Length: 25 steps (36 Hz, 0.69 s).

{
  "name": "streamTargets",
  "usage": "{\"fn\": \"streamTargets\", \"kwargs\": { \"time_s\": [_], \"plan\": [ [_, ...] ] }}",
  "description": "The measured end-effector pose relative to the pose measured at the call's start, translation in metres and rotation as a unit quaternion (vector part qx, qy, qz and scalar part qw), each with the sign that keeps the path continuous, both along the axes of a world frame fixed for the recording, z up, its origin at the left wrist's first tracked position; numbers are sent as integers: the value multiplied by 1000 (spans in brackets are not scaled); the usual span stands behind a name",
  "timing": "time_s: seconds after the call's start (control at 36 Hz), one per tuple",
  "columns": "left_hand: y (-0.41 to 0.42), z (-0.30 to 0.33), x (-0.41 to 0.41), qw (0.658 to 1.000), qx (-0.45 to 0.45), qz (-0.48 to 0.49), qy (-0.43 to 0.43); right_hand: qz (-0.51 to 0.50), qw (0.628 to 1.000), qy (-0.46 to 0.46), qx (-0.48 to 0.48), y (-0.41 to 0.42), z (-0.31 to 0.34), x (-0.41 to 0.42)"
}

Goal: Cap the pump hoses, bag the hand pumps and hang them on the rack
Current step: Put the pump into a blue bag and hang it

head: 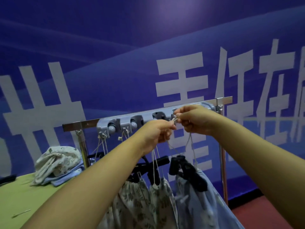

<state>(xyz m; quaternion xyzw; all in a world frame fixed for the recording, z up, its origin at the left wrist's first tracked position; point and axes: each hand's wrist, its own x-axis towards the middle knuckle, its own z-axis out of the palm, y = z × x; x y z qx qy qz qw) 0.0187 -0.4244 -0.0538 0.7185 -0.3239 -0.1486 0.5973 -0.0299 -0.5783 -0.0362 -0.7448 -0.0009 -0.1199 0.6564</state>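
A metal rack (184, 105) carries a grey holder strip (125, 123) with several hooks. My left hand (155, 134) and my right hand (193, 120) are raised side by side in front of the strip, each pinching the pale drawstring (174, 120) of a bag close to a hook. Below them hang a floral drawstring bag (140, 204) and a light blue bag (203, 200), with black pump handles (186, 169) sticking out of their tops. Two more cords (102, 142) hang from hooks further left.
A heap of folded cloth bags (57, 164) lies on a green table (18, 195) at the left. A thin white stick (20, 213) lies near the table's front. A blue banner wall (148, 47) stands behind the rack, with red floor (257, 212) at the right.
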Motion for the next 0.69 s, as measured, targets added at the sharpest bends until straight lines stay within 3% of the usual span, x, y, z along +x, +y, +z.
{"fn": "streamTargets", "kwargs": {
  "time_s": [0.11, 0.19, 0.31, 0.44, 0.61, 0.69],
  "plan": [
    [-12, 6, 17, 961, 91, 130, -226, -53, 996, -34, -69, -4, 9, 15],
    [-20, 7, 30, 935, 106, 180, -286, -117, 983, -58, -131, -1, 10, 31],
    [-32, 1, 39, 861, 182, 268, -392, -171, 967, -86, -171, 0, 6, 50],
    [-42, -1, 42, 853, 216, 274, -389, -181, 958, -114, -193, -8, -1, 60],
    [-46, -12, 36, 847, 317, 232, -359, -172, 954, -105, -223, -10, -22, 59],
    [-46, -29, 39, 860, 319, 207, -340, -166, 958, -96, -212, -7, -42, 56]
  ]
}}
